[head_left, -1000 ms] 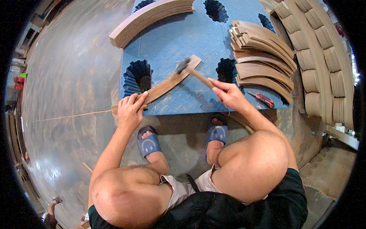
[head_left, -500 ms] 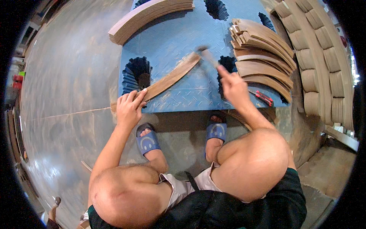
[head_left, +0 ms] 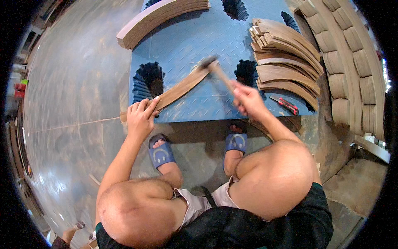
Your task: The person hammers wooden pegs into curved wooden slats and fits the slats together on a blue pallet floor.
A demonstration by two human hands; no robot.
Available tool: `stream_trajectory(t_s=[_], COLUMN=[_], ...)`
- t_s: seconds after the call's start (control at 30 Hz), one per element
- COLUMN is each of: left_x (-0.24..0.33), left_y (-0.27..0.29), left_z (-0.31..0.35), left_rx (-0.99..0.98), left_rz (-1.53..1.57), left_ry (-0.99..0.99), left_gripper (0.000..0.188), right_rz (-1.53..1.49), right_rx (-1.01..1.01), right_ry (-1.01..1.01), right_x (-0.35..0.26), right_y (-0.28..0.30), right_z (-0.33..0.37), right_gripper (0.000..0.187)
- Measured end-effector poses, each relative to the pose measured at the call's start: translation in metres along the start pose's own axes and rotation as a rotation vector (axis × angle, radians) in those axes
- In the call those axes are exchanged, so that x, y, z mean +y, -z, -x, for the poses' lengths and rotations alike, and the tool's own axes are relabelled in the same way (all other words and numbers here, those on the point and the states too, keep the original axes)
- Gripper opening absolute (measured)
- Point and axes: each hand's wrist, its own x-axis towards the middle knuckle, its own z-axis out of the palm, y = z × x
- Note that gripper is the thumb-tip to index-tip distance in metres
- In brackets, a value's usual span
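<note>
A curved wooden strip (head_left: pixel 182 88) lies slantwise across the blue ridged metal platform (head_left: pixel 195 110). My left hand (head_left: pixel 141 116) grips its near left end, thumb on top and fingers around the edge, by the platform's front corner. In my right hand (head_left: pixel 247 98) is the wooden handle of a hammer (head_left: pixel 219 74), blurred by motion. The hammer's dark head is over the strip's far right end; whether it touches the wood I cannot tell. My right fingers are wrapped round the handle.
Stacked curved wooden strips (head_left: pixel 288 58) sit on the platform's right side, with a red and black utility knife (head_left: pixel 285 105) below them. A curved wooden bundle (head_left: pixel 161 16) lies at the back left. Openings (head_left: pixel 149 81) pierce the platform. Tall wood stacks (head_left: pixel 348 62) stand right.
The hammer and my right hand have moved left and slightly nearer, bringing the head from beyond the strip's end to over it. My left hand and the strip stay put.
</note>
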Motion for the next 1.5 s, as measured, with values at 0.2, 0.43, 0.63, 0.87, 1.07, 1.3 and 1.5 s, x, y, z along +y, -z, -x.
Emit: stream_trajectory(t_s=[0.2, 0.43, 0.63, 0.87, 1.07, 1.3, 1.5], left_x=[0.005, 0.003, 0.006, 0.004, 0.004, 0.001, 0.005], left_y=[0.003, 0.001, 0.007, 0.001, 0.001, 0.010, 0.000], left_z=[-0.005, -0.003, -0.006, -0.005, -0.005, -0.002, -0.011], left_rx=[0.016, 0.046, 0.023, 0.040, 0.038, 0.041, 0.041], left_rz=[0.019, -0.016, -0.009, 0.006, -0.012, -0.018, 0.017], left_ry=[-0.008, -0.006, 0.009, 0.002, -0.006, 0.003, -0.001], left_gripper=[0.061, 0.057, 0.057, 0.059, 0.059, 0.059, 0.060], right_rz=[-0.081, -0.081, -0.190, 0.133, 0.821, 1.373, 1.043], right_rx=[-0.036, -0.004, 0.027, -0.100, -0.034, 0.121, 0.436], right_ry=[0.110, -0.002, 0.048, 0.090, 0.848, 1.031, 0.829], right_x=[0.017, -0.002, -0.003, -0.001, 0.001, -0.014, -0.036], right_y=[-0.015, 0.000, 0.002, -0.013, -0.030, -0.010, 0.039], right_z=[0.019, 0.010, 0.016, 0.011, 0.032, 0.018, -0.005], right_gripper=[0.053, 0.054, 0.055, 0.048, 0.047, 0.065, 0.059])
